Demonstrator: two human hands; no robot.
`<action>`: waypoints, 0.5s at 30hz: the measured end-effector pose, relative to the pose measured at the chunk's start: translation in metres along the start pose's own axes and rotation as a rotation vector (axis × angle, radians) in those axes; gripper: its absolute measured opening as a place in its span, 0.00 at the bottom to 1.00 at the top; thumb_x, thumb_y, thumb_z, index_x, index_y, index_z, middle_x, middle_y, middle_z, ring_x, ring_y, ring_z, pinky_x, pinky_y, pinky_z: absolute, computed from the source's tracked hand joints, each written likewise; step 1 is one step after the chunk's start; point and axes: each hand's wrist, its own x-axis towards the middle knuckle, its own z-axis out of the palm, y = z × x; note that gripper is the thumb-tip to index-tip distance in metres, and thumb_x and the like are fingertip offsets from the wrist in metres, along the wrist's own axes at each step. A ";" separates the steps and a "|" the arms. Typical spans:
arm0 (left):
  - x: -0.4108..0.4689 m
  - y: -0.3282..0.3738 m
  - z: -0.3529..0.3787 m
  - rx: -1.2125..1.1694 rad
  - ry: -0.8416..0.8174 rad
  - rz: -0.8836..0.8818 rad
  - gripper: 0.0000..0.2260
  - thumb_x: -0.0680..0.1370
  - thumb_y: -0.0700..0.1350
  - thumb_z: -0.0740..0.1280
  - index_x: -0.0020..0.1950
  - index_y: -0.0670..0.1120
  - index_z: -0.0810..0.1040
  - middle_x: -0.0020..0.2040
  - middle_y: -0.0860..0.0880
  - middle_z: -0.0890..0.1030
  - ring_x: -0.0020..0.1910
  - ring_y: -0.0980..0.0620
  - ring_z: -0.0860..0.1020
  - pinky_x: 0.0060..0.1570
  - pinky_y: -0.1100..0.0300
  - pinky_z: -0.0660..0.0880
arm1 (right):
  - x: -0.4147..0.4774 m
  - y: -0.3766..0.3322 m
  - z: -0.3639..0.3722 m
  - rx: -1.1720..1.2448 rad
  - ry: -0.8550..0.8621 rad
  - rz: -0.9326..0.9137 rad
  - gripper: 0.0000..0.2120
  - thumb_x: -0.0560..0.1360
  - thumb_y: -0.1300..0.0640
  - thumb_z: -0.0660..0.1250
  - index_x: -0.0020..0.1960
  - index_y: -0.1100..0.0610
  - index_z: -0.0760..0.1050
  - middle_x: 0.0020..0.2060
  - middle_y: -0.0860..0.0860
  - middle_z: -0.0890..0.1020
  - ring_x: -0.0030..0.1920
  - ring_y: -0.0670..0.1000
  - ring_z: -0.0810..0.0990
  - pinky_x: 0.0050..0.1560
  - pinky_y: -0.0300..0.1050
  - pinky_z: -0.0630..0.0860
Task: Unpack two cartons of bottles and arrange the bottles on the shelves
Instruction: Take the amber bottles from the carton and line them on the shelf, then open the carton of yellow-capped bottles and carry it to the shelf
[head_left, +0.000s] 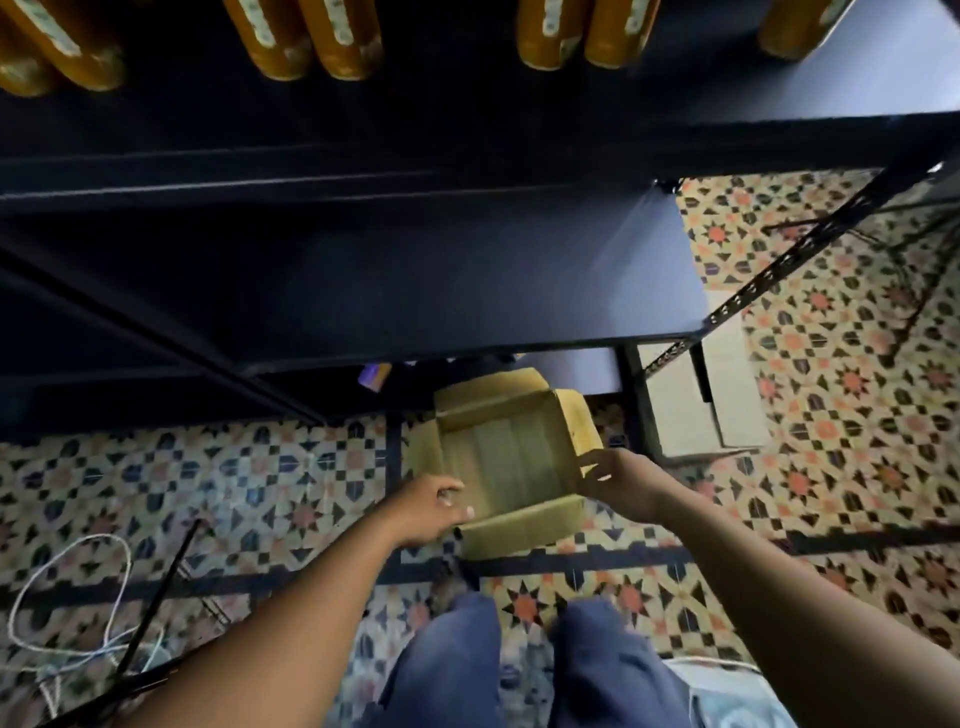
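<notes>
Bare forearms (291, 613), blue trousers (441, 670) (no sleeves visible).

One wide-angle view only, from the head. Looks forward and steeply down, with bowed lines toward the edges. Catches dark shelves (467, 270) across the upper half, tiled floor (260, 483) below, own legs (452, 670) at the bottom edge. Sits close above an open carton (511, 462) at centre, well within arm's reach.

Bottles (332, 36) on the far shelf (857, 88) run off the top edge; purple item (375, 375) half hidden under nearer shelf (467, 291).
</notes>
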 end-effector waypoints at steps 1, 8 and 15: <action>0.009 -0.005 0.011 -0.022 0.004 -0.012 0.26 0.78 0.56 0.70 0.74 0.51 0.72 0.65 0.46 0.79 0.60 0.49 0.78 0.56 0.60 0.72 | 0.005 0.008 0.007 0.007 -0.014 0.003 0.20 0.77 0.42 0.70 0.66 0.48 0.79 0.58 0.50 0.84 0.55 0.52 0.81 0.52 0.44 0.76; 0.104 -0.034 0.094 -0.208 -0.001 -0.113 0.24 0.79 0.54 0.70 0.74 0.50 0.72 0.64 0.46 0.79 0.54 0.54 0.78 0.54 0.61 0.72 | 0.085 0.071 0.053 0.076 0.013 0.015 0.14 0.80 0.48 0.69 0.65 0.49 0.79 0.53 0.44 0.80 0.37 0.39 0.75 0.31 0.27 0.66; 0.232 -0.085 0.162 -0.287 0.242 -0.183 0.25 0.79 0.51 0.70 0.75 0.50 0.70 0.68 0.46 0.78 0.63 0.48 0.77 0.63 0.53 0.74 | 0.197 0.145 0.114 0.190 0.131 0.044 0.23 0.81 0.49 0.69 0.74 0.48 0.70 0.62 0.52 0.80 0.50 0.48 0.75 0.45 0.40 0.73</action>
